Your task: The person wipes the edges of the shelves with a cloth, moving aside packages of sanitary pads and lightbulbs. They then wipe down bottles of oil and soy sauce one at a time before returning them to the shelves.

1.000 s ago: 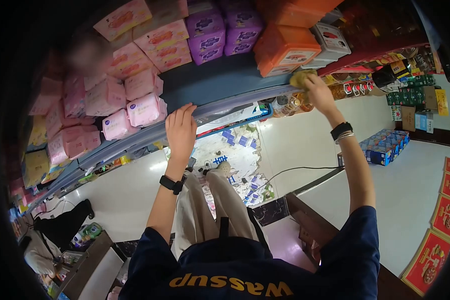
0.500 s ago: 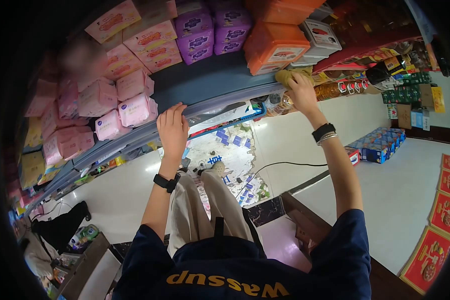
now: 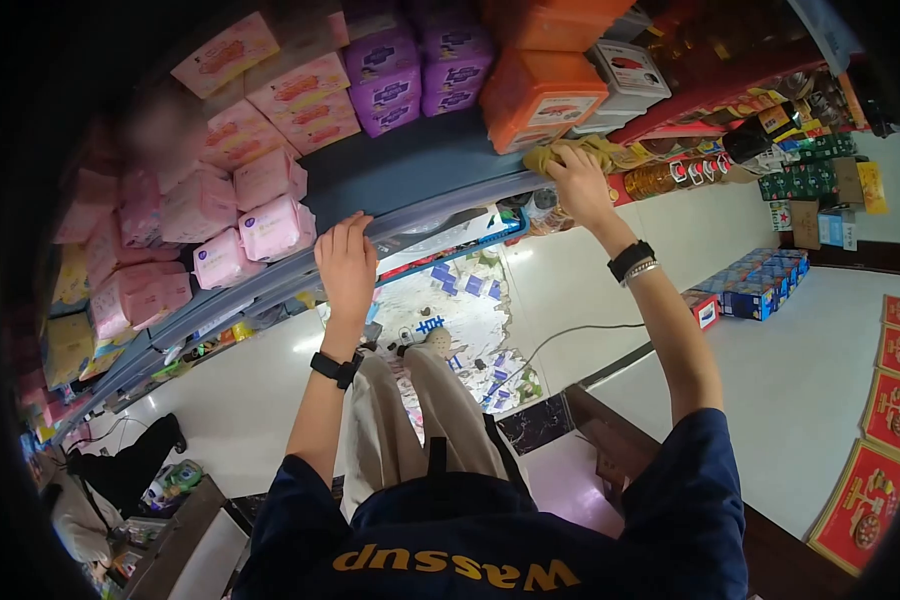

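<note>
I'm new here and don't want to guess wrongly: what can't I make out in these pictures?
In the head view:
Yellow cloth: partly covered by the right hand.
Left palm: hidden by the back of the left hand.
Upper orange box: cut off by the picture's top edge.
Pinkish patch, upper left: too blurred to identify.

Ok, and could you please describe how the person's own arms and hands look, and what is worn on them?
The left hand and right hand are bare, without gloves. The short sleeves are dark navy. The left wears a black, watch-like band; the right has another black band, with a thin, pale bracelet on its elbow side.
</note>
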Action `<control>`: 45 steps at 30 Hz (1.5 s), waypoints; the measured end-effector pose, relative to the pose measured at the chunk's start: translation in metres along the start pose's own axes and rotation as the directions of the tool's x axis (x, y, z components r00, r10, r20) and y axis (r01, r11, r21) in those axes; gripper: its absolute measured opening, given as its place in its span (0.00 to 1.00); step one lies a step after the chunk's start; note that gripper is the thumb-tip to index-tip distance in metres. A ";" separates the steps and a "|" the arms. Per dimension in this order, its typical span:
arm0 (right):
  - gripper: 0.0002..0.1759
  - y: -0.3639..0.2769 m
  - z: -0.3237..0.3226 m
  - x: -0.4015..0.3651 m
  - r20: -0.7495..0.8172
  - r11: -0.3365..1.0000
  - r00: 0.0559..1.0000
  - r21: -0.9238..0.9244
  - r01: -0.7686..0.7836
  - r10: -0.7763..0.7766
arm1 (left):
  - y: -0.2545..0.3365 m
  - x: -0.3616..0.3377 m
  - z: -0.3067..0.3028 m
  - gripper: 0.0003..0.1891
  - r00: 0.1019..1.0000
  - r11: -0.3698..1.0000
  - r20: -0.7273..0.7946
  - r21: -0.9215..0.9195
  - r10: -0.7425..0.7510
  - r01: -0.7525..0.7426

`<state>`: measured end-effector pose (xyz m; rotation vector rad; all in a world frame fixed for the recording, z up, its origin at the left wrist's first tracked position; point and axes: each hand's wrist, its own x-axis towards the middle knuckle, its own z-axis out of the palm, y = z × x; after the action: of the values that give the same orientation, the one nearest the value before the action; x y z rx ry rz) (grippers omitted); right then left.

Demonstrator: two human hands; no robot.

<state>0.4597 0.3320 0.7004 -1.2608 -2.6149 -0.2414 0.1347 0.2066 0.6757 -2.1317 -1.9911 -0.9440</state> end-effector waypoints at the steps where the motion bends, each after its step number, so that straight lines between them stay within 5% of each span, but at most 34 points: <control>1: 0.13 0.004 -0.001 -0.003 0.002 1.000 1.000 -0.002 -0.005 0.005 | 0.000 -0.001 -0.001 0.16 1.000 1.000 0.003 -0.004 0.003 -0.003; 10: 0.11 0.059 -0.002 -0.022 0.034 0.954 0.972 -0.201 -0.221 0.233 | -0.004 0.001 -0.008 0.17 0.999 0.999 0.032 -0.021 0.043 -0.042; 12: 0.11 0.067 0.000 -0.027 0.036 0.948 0.959 -0.164 -0.273 0.283 | -0.005 0.000 -0.008 0.18 0.997 0.998 0.064 -0.051 0.031 -0.028; 14: 0.12 0.087 0.015 -0.037 -0.071 0.860 0.865 0.176 -0.480 0.497 | -0.005 0.001 -0.008 0.19 0.998 0.998 0.055 -0.057 0.033 -0.030; 19: 0.22 0.094 0.041 -0.055 -0.011 0.740 0.759 0.229 -0.632 0.651 | -0.004 0.001 -0.008 0.17 0.999 0.998 0.028 -0.043 0.041 -0.040; 23: 0.19 0.108 0.067 -0.069 -0.197 0.648 0.641 0.456 -0.610 0.742 | -0.008 -0.002 -0.003 0.19 0.999 0.997 0.029 -0.070 0.031 -0.029; 24: 0.19 0.106 0.065 -0.068 -0.194 0.646 0.641 0.458 -0.610 0.743 | -0.008 -0.002 -0.004 0.19 0.999 0.997 0.032 -0.067 0.031 -0.029; 27: 0.21 0.091 0.042 -0.056 -0.156 0.830 0.837 0.311 -0.463 0.525 | -0.006 -0.001 -0.005 0.19 0.999 0.998 0.039 -0.058 0.029 -0.027; 32: 0.18 0.098 0.062 -0.055 -0.215 0.735 0.736 0.446 -0.511 0.642 | -0.006 0.000 -0.003 0.18 0.999 0.999 -0.008 -0.017 0.043 -0.043; 34: 0.17 0.087 0.055 -0.046 0.033 0.416 0.512 0.541 -0.731 0.858 | -0.006 0.001 -0.008 0.16 0.999 0.999 -0.007 -0.013 0.046 -0.046; 36: 0.17 0.069 0.057 -0.050 0.025 0.358 0.468 0.608 -0.709 0.884 | -0.006 0.004 -0.012 0.14 0.999 0.995 0.021 -0.091 0.033 -0.031; 38: 0.13 0.036 0.048 -0.052 0.174 -0.104 0.193 0.940 -0.325 0.966 | -0.007 0.005 -0.012 0.11 1.000 0.995 0.018 -0.096 0.020 -0.019; 39: 0.13 0.029 0.049 -0.059 0.177 -0.104 0.204 0.940 -0.325 0.963 | -0.007 0.006 -0.012 0.10 1.000 0.993 0.017 -0.114 0.004 -0.002; 41: 0.16 0.022 0.054 -0.070 0.478 -0.472 0.250 0.877 -0.089 0.842 | -0.007 0.010 -0.009 0.09 1.000 0.991 0.007 -0.132 -0.022 0.023; 45: 0.20 0.004 0.047 -0.065 0.596 -0.601 0.241 0.797 -0.062 0.766 | -0.003 0.014 0.001 0.05 1.000 0.986 -0.020 -0.164 -0.008 0.005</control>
<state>0.4957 0.2976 0.6376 -1.2893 -0.2663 1.2588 0.1317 0.2200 0.6804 -2.1879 -1.9754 -1.1644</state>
